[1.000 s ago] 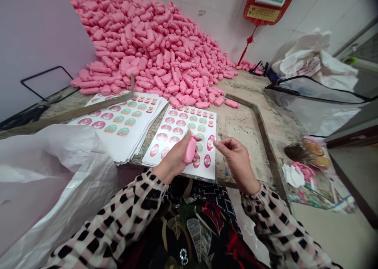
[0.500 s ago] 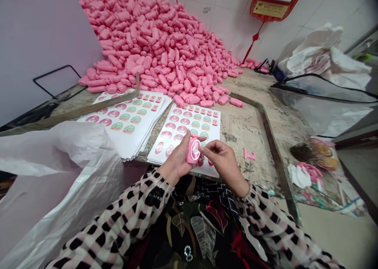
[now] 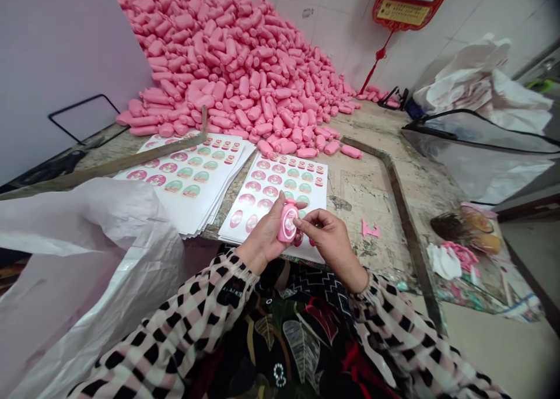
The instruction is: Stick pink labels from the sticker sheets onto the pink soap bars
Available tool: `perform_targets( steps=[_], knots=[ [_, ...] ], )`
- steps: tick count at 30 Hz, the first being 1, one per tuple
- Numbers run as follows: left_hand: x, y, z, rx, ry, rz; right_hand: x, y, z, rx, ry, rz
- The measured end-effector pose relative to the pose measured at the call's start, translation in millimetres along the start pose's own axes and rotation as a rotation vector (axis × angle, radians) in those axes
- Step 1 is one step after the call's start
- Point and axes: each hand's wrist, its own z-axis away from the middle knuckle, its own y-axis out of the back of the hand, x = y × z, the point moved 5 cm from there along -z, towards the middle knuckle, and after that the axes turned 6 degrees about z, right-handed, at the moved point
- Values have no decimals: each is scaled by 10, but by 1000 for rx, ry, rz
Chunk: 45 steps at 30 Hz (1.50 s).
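My left hand (image 3: 265, 235) is wrapped round a small pink plastic bottle (image 3: 282, 231), held upright above the front of a sticker sheet. On the bottle's face sits an oval pink-and-white sticker (image 3: 289, 223). My right hand (image 3: 330, 235) has its fingers curled, with the thumb and fingertips pinched at the sticker's right edge; the exact contact is partly hidden. Beneath both hands lies the sheet of stickers (image 3: 245, 212), printed with pink ovals, green shapes and small red labels.
A large heap of pink bottles (image 3: 236, 66) fills the table's back. More sticker sheets (image 3: 192, 206) lie left, under a metal bar (image 3: 109, 165). A bent metal bar (image 3: 402, 212) crosses the right side. A pink plastic piece (image 3: 370, 228) lies near my right hand; a white sack (image 3: 149, 259) stands left.
The bottle has turned slightly in my left hand, and the right fingertips have shifted a little along the sticker's edge. Everything else stays in place.
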Motion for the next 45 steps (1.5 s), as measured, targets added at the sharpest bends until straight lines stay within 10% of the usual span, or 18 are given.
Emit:
perform_targets(
  steps=[10, 20, 31, 45],
  knots=[
    [-27, 39, -7, 19, -11, -37, 27, 32, 30, 21, 22, 147],
    [-53, -21, 36, -1, 12, -7, -190, 188, 181, 126, 251, 785],
    [-135, -158, 60, 86, -32, -111, 88, 27, 65, -66, -205, -278],
    [-460, -252, 343, -306, 32, -502, 272, 140, 388, -94, -408, -553]
  ],
)
